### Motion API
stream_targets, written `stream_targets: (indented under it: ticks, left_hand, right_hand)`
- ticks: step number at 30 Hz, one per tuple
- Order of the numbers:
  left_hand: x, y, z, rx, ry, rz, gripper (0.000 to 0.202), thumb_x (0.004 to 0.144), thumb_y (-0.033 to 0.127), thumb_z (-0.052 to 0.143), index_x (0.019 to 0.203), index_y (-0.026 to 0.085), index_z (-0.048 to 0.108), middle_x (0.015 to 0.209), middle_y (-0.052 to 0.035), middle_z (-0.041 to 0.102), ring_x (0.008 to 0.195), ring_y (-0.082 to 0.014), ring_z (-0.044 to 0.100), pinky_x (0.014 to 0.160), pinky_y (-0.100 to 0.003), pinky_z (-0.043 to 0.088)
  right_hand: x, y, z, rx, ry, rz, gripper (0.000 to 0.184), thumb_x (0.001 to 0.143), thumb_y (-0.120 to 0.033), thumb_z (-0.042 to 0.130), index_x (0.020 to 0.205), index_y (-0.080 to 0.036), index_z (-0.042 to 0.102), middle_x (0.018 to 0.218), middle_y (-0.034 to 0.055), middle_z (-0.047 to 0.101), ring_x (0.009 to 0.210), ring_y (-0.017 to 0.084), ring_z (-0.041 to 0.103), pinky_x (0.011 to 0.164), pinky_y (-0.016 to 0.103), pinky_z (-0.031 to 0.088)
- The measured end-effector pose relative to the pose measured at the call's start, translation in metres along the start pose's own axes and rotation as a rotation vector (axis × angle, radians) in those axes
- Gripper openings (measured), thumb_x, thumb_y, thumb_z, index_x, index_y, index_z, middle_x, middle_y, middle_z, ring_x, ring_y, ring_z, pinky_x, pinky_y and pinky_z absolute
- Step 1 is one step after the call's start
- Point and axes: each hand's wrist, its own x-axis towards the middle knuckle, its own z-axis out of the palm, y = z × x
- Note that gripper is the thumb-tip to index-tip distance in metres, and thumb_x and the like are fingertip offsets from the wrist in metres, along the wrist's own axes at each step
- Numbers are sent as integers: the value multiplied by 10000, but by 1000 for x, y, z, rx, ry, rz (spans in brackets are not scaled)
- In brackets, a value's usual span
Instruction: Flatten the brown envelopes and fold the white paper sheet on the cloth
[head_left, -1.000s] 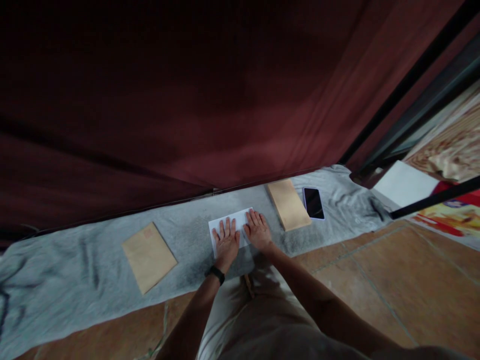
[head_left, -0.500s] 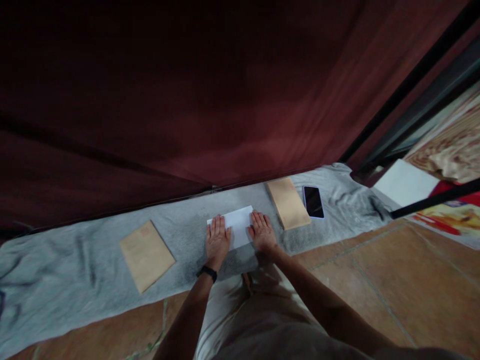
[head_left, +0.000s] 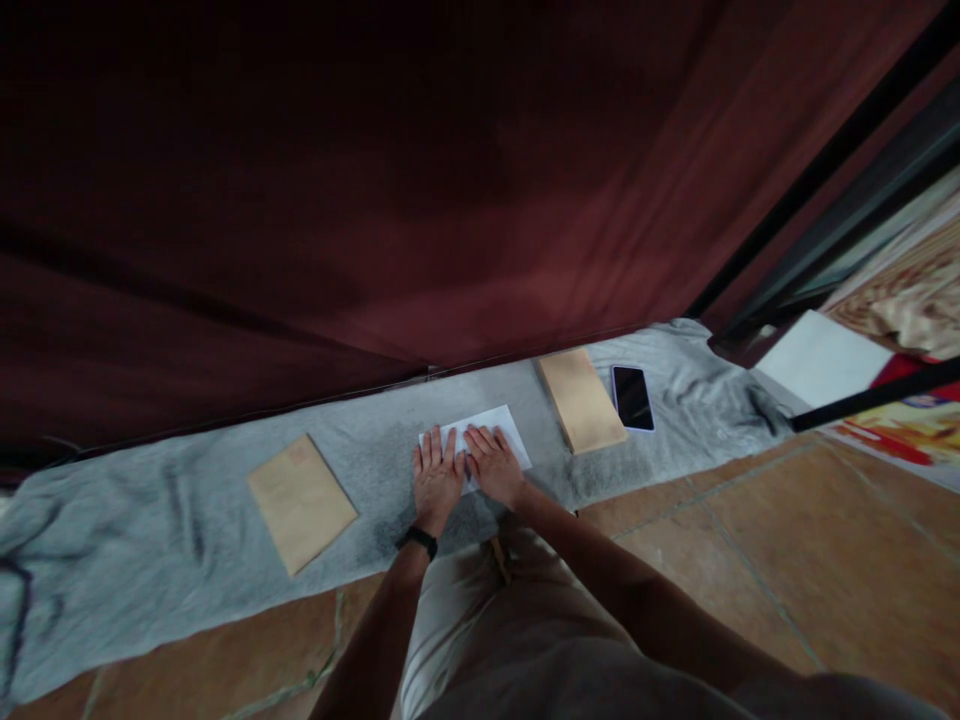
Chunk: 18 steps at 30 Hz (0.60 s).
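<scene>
The left grip (head_left: 437, 483) and the right grip (head_left: 496, 468) lay flat, palms down and fingers out, closed around nothing. They met near the left half of the white paper (head_left: 514, 436), which lay directly beneath them; whether their thumbs touched could not be told.

Judging by this, the handling was partway through: the paper was spread and lying flat, but neither grip had let go of it. How much was left could not be judged.

The paper looked clean and plain where it showed, with straight edges and a sharp far corner right of the grips. Whether it was a single sheet or folded was hidden.

Just beyond the right grip lay a thick brown packet (head_left: 585, 400), then a phone (head_left: 633, 398), dark-screened. Further out from the left grip was a flat brown envelope (head_left: 302, 505). Grey cloth (head_left: 390, 430) ran under everything.
</scene>
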Motion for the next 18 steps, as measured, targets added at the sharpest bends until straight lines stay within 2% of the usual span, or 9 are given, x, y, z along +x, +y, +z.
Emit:
stream_targets:
  ticks: [6, 12, 16, 18]
  left_hand:
    - [0, 0, 2, -21, 4, -9, 564, 1060, 383, 360, 1589, 198, 422, 1679, -153, 329, 1581, -341, 236, 1249, -593, 257]
    - [0, 1, -1, -40, -20, -18, 568, 1057, 380, 351, 1580, 177, 437, 1684, -168, 306, 1582, -349, 227, 1256, -607, 226]
    - [3, 15, -1, -47, 5, -68, 577, 1041, 330, 344, 1585, 152, 420, 1672, -184, 323, 1581, -378, 213, 1240, -688, 169]
    - [5, 24, 0, -57, 8, -67, 586, 1031, 284, 335, 1594, 133, 398, 1665, -172, 345, 1582, -370, 211, 1250, -673, 172]
  right_hand:
    - [-25, 6, -7, -26, -25, -68, 479, 1079, -356, 444, 1541, -233, 477, 1610, 62, 472, 1500, 245, 407, 1287, 539, 210]
    - [-63, 7, -18, 21, -10, -109, 497, 1065, -347, 476, 1547, -221, 477, 1598, 65, 487, 1473, 242, 445, 1293, 505, 212]
    - [-72, 6, -28, 19, -21, -89, 494, 1060, -355, 502, 1546, -272, 474, 1579, 51, 515, 1460, 252, 461, 1288, 543, 205]
    - [-72, 4, -31, 14, -36, -86, 485, 1062, -352, 499, 1541, -280, 480, 1578, 50, 516, 1463, 261, 458, 1287, 566, 192]
